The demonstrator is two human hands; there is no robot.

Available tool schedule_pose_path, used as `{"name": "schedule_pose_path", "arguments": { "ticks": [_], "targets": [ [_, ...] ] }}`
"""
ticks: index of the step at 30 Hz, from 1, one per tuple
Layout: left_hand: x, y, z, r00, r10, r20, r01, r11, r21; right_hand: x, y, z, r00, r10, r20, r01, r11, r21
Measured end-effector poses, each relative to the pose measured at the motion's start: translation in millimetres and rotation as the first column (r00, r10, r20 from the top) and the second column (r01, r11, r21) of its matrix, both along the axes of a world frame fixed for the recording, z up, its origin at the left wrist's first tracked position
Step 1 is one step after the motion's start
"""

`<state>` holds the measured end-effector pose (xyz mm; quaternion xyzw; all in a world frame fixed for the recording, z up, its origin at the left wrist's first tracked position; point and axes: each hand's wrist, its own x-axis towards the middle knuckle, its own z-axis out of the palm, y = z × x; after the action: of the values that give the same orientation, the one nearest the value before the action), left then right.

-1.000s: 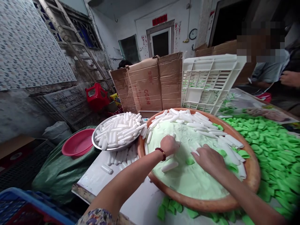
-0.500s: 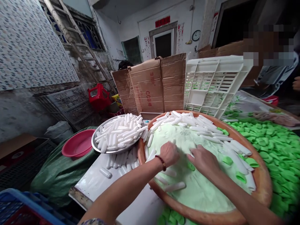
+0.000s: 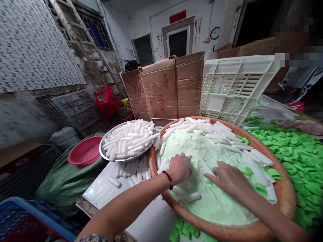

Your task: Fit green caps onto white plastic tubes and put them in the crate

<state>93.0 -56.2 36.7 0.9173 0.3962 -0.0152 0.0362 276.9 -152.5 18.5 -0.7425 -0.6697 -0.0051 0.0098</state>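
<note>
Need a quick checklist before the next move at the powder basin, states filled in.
1. Both hands inside the basin rim: ok; left hand and right hand are at the pale green powder.
2. Left hand has a tube: cannot tell; its grip is hidden.
3. Right hand has a tube: cannot tell; a white tube shows beside it, grip unclear.
4. Powder free of green pieces: not ok; a green piece lies in it by the right hand.
5. All tubes off the table: not ok; a loose tube lies near the metal bowl.
</note>
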Motion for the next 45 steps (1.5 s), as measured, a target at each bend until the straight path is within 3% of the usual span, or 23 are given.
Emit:
{"name": "schedule_pose_path", "arguments": {
  "ticks": [6, 13, 19, 24, 27, 30, 34, 37, 41, 45],
  "targets": [
    [1.9, 3.2, -3.3, 1.0, 0.006, -0.013, -0.007, 1.0, -0.006, -12.1, 17.3, 12.4, 1.0, 0.013, 0.015, -0.012, 0.997, -0.075],
    [-1.7, 10.2, -7.6, 0.996, 0.09, -0.003, -0.09, 0.996, -0.028, -14.4, 21.6, 10.8, 1.0, 0.009, -0.028, -0.014, 0.984, -0.178],
    [17.1, 16.3, 2.1, 0.992, 0.119, 0.035, -0.118, 0.993, -0.03, -25.9, 39.0, 9.7, 0.998, -0.046, -0.032, 0.043, 0.995, -0.088],
    [4.4, 19.0, 4.8, 0.996, 0.083, -0.027, -0.085, 0.992, -0.097, -17.3, 31.8, 6.4, 0.996, -0.017, -0.084, 0.001, 0.983, -0.186],
    [10.7, 22.1, 5.7, 0.994, 0.099, -0.039, -0.103, 0.988, -0.113, -22.1, 44.1, 7.5, 0.996, -0.051, -0.072, 0.039, 0.987, -0.155],
    [17.0, 18.7, 6.0, 0.994, 0.107, 0.006, -0.106, 0.989, -0.106, -26.8, 51.2, 7.8, 0.995, -0.074, -0.064, 0.068, 0.993, -0.095],
    [12.7, 9.0, -2.1, 0.988, 0.127, 0.084, -0.117, 0.987, -0.113, -23.5, 39.7, 1.6, 0.993, -0.033, -0.117, 0.019, 0.993, -0.115],
    [17.5, 16.7, -5.6, 0.967, 0.197, 0.164, -0.173, 0.973, -0.15, -22.0, 44.3, 2.2, 0.987, -0.054, -0.15, 0.044, 0.996, -0.072],
    [28.1, 50.9, 12.7, 0.893, 0.327, 0.308, -0.243, 0.928, -0.282, -16.5, 73.9, 26.0, 0.97, -0.065, -0.236, 0.067, 0.998, -0.001],
    [27.6, 84.7, 48.2, 0.785, 0.385, 0.485, -0.154, 0.88, -0.45, -2.2, 102.5, 63.8, 0.914, 0.01, -0.406, 0.018, 0.998, 0.065]
  ]
}}
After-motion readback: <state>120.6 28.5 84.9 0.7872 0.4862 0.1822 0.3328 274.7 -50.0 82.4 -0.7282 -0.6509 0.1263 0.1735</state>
